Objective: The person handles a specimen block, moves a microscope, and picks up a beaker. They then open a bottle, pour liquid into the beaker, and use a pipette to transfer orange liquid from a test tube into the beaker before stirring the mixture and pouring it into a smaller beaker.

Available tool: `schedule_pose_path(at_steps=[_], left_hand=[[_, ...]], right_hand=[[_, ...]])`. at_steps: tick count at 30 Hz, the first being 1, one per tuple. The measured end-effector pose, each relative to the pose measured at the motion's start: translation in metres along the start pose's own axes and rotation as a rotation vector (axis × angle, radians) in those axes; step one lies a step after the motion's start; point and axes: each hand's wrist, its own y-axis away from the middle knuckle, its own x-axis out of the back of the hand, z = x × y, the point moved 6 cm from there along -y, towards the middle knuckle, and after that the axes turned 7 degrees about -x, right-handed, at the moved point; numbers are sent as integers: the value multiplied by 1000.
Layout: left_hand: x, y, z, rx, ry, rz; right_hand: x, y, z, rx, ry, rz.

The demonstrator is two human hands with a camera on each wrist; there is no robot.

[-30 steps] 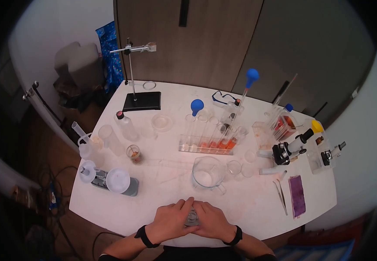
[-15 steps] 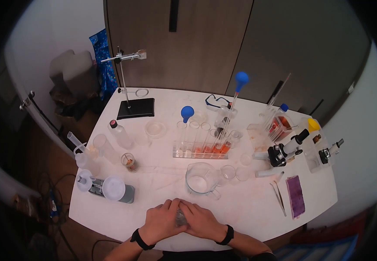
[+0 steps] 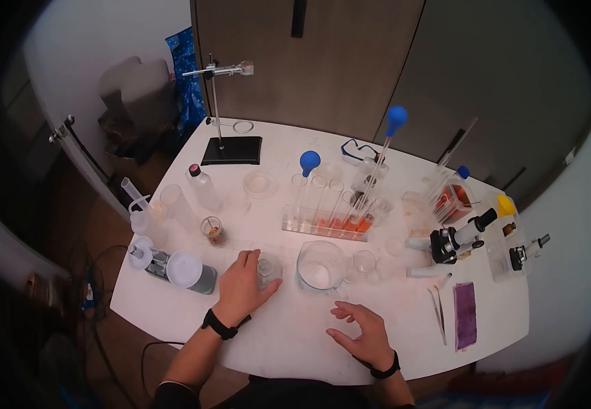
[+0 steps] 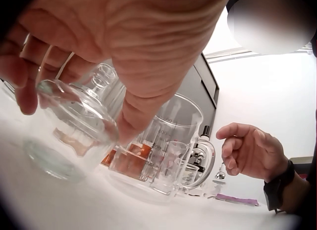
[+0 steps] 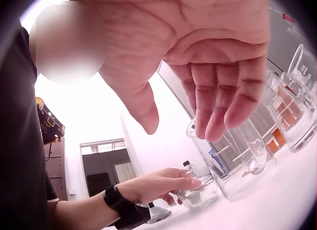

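Moving forward from between the cupped hands, the small glass vessel (image 3: 267, 270) is sitting on the white table (image 3: 276, 351), just beside the glass jug (image 3: 321, 267); the left hand (image 3: 239, 290) is gripping its side, thumb and fingers curving around; the right hand (image 3: 364, 334) is hovering apart, relaxed and empty; keeping the base flat and the grip light is guarding against tipping or knocking the jug.

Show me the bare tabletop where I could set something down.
Two patches look free: the front of the white table between the left hand and right hand, and the stretch from the right hand to the silver metal tweezers. It is crowded around the clear test-tube rack and larger black-and-white microscope.
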Motion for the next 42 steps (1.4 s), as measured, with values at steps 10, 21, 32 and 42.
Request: schedule_pose_path(at_steps=[10, 21, 32, 42], left_hand=[[-20, -23, -22, 102, -71, 177], [-25, -34, -36, 149, -113, 254], [7, -1, 17, 143, 44, 218], [-56, -13, -27, 228, 626, 43]], right_hand=[[50, 14, 42, -126, -346, 230], [85, 26, 99, -249, -858, 492], [84, 25, 114, -312, -969, 490], [75, 23, 134, -357, -985, 483]])
